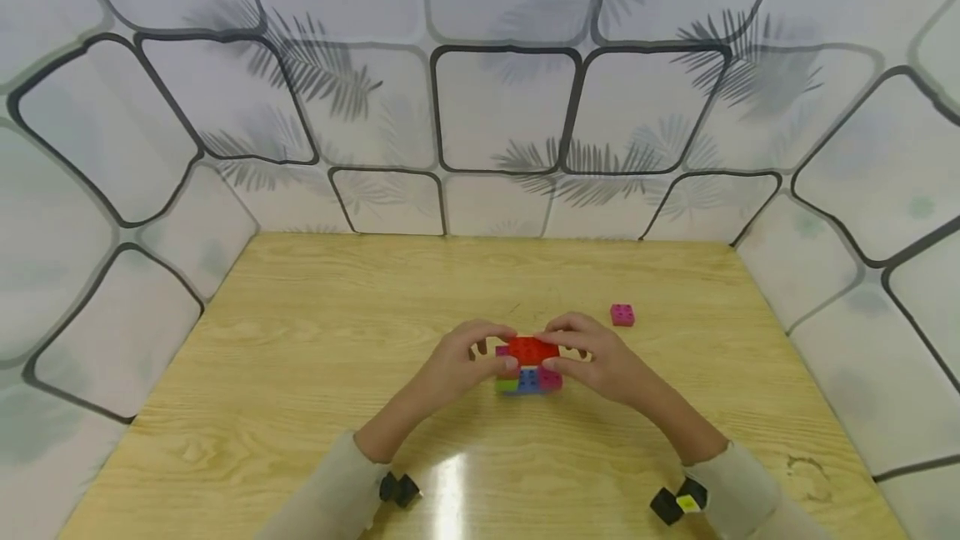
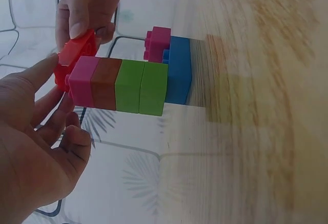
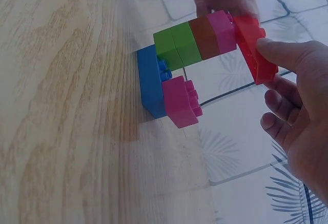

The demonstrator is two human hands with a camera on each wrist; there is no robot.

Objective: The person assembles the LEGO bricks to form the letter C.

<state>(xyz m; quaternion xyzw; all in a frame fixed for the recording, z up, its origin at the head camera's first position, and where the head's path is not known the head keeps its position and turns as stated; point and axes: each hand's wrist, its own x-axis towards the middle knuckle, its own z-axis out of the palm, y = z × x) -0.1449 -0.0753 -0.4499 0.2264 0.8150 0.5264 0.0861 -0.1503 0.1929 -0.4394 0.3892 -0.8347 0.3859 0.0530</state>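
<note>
Both hands pinch a long red toy building brick (image 1: 531, 348). My left hand (image 1: 461, 354) has its left end, and my right hand (image 1: 600, 357) grips the right end between thumb and fingers. The red brick lies tilted right at the studs of a pink brick (image 3: 222, 31), the top of a column. Beneath that pink brick come a brown brick (image 2: 106, 84) and two green bricks (image 2: 141, 86), stacked on one end of a blue base brick (image 2: 179, 70). On the base's other end sits a second pink brick (image 3: 179, 102). The base stands on the table.
A loose pink brick (image 1: 622, 315) lies on the wooden table (image 1: 337, 298), beyond my right hand. Patterned white walls (image 1: 502, 107) enclose the table at the back and both sides.
</note>
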